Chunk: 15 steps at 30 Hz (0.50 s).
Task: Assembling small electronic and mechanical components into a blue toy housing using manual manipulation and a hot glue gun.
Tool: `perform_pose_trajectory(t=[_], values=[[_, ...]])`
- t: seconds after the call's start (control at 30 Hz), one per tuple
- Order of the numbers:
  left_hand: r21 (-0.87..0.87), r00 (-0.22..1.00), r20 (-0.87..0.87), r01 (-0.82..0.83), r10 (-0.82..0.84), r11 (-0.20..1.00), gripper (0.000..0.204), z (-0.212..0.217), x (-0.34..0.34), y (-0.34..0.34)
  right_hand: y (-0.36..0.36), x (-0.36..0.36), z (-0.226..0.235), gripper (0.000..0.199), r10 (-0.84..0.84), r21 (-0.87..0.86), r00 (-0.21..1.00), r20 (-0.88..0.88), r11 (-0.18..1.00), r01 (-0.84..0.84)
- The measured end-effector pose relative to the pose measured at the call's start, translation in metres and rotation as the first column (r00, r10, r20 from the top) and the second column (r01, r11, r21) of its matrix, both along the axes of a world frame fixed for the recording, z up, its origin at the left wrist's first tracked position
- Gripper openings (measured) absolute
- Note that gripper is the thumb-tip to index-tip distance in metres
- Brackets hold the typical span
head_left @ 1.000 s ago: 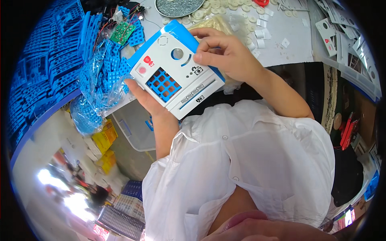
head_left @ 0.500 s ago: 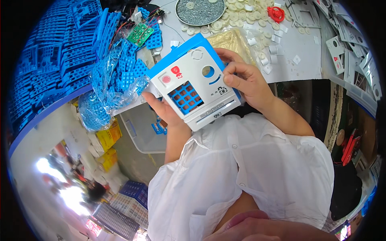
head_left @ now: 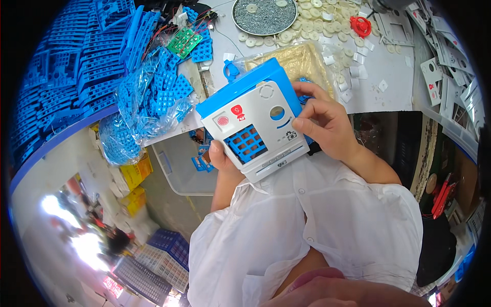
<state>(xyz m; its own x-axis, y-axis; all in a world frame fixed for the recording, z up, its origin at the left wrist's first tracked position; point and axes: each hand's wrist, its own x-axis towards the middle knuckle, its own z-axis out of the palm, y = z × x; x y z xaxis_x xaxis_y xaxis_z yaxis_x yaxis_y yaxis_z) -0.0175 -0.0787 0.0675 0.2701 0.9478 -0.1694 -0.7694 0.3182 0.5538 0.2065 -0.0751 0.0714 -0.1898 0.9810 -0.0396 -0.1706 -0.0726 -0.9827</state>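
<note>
A toy money-box front panel [head_left: 272, 137] tilts in front of my chest, white-faced with a blue frame, red and black pictures, a round hole and a square window. Blue lattice of a keypad [head_left: 245, 145] shows in that window. My left hand [head_left: 223, 159] holds the panel from its lower left, thumb at the edge, the other fingers hidden behind. At the right edge my right hand [head_left: 327, 120] grips with thumb and bent fingers, and some blue plastic shows behind it. A blue loop-shaped piece [head_left: 231, 70] shows just past the panel's upper edge.
Blue plastic parts [head_left: 56, 77] pile up at the left, next to bagged keypads [head_left: 166, 102] and a green circuit board [head_left: 184, 42]. Beyond the panel are a round tray of screws [head_left: 263, 28], cream discs [head_left: 307, 20] and a red part [head_left: 360, 26]. White panels [head_left: 450, 56] fill a bin at right.
Both hands have brought the panel slightly right and nearer to me, tipping it so more of its blue upper side shows. My left thumb has drawn closer to the panel's edge.
</note>
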Motion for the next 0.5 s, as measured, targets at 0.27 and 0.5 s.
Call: perform_pose_trajectory(t=[0.27,0.5], values=[[-0.094,0.993,-0.118,-0.003,-0.008,0.996,0.085,-0.01,-0.02,-0.014,-0.006,0.002,-0.002,0.013,0.012,-0.136,0.994,-0.107,0.99,-0.027],[-0.116,0.997,-0.071,-0.005,-0.004,0.993,0.079,-0.008,-0.024,-0.015,-0.006,-0.002,-0.001,0.013,0.009,-0.129,0.99,-0.142,0.991,-0.027]])
